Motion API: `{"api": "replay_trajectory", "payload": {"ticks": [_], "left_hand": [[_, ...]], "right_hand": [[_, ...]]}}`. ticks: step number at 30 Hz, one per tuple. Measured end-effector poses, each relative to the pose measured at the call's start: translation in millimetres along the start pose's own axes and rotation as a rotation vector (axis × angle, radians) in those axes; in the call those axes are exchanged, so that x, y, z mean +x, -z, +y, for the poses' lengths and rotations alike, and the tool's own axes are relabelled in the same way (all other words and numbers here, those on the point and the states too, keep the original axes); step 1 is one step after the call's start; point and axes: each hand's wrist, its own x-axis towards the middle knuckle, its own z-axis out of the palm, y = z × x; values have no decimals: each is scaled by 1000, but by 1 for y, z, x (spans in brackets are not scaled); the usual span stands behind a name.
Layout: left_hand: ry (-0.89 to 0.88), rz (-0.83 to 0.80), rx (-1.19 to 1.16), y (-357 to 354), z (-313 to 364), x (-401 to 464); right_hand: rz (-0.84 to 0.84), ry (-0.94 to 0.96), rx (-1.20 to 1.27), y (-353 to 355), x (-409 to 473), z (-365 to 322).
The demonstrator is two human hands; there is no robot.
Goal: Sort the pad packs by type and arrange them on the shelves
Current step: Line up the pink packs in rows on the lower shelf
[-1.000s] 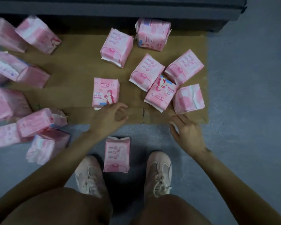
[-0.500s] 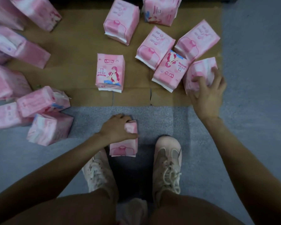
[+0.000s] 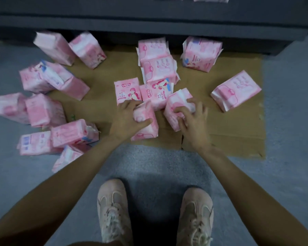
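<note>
While most packs [image 3: 43,110] lie loose on the floor, the left hand [image 3: 126,119] and right hand [image 3: 192,121] each grip 1 pack, so shelving looks barely begun.

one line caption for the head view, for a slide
Left hand and right hand each hold a pink pad pack over cardboard strewn with more packs.

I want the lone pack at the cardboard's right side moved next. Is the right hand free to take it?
Probably not yet: the right hand already grips a pack. The lone pack itself lies unobstructed.
</note>
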Motion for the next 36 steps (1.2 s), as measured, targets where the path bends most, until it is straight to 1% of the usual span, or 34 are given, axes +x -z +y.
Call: {"api": "replay_trajectory", "payload": {"ticks": [2, 4, 7, 9, 10, 12, 14, 17, 20, 22, 26, 29, 32, 36], "left_hand": [[-10, 59, 88, 5, -9, 14], [-27, 68, 155, 5, -16, 19], [-26, 41, 179, 7, -19, 16], [-14, -25, 214, 11, -15, 14], [-14, -68, 246, 12, -12, 14], [6, -100, 260, 24, -16, 8], [-31, -50, 231, 37, -23, 2], [-44, 5, 231, 76, -46, -16], [39, 91, 188, 121, -77, -41], [109, 144, 172, 144, -102, -56], [281, 172, 189, 180, -148, -67], [283, 218, 167, 193, -174, -55], [287, 248, 110, 211, -202, -29], [293, 298, 55, 229, -211, 34]], "right_hand": [[-5, 59, -11, -4, 7, -4], [-16, 92, -36, -2, 5, -4], [-25, 68, -148, 6, 2, 0], [-16, 86, -265, 14, 5, -1], [-5, 120, -284, 18, 7, -3], [22, 253, -238, 17, 20, -22], [19, 359, -151, 13, 35, -42], [-99, 512, -87, 0, 55, -77], [-194, 661, -134, -15, 73, -102], [-267, 718, -175, -24, 85, -118], [-395, 765, -249, -47, 106, -162], [-429, 799, -285, -60, 133, -190], [-412, 791, -339, -70, 174, -227], [-339, 738, -343, -78, 232, -268]]}}
